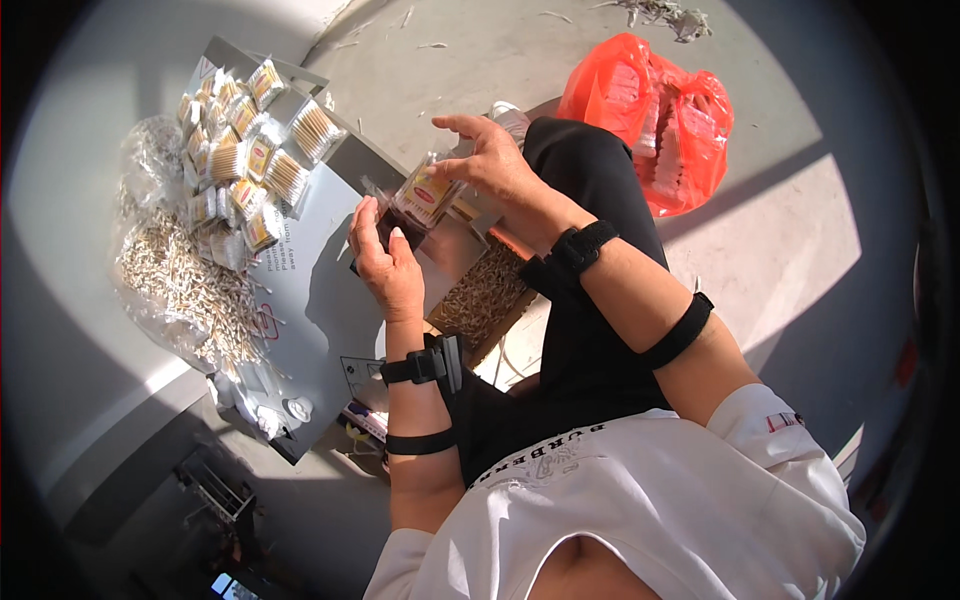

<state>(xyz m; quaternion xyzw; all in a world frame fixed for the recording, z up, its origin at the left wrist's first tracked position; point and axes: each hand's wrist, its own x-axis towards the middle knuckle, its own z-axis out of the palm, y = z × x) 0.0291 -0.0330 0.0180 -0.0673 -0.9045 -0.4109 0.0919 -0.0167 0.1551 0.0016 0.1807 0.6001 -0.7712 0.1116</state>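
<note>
**Figure: A labelled packet of cotton swabs (428, 192) between my left hand (388, 262) and right hand (500, 172)**

The packet, clear with a yellow-and-white label, lies tilted between the fingers of my two hands. My right fingers are spread: the index finger extends beyond the packet, a gap separates it from the thumb, and the thumb reaches the packet's upper edge. My left fingers are bent at the lower end, with the thumb opposite and a dark area between them; I cannot tell whether they grip the packet or merely steady it.

Below my fingers, toward my body, loose swabs (480, 295) fill an open box (508, 328). Left of my left fingers stretches a grey table (320, 390). On it, up and to the left of those fingers, is a heap of filled packets (245, 150); at the heap's outer side lies crumpled clear plastic (152, 160). Farther down, a mound of loose swabs (190, 290) spreads, left of my left fingers. Beyond my right fingers, up and to the right, a red plastic bag (600, 95) stands on the floor (770, 130), whitish contents showing through its opening.
</note>
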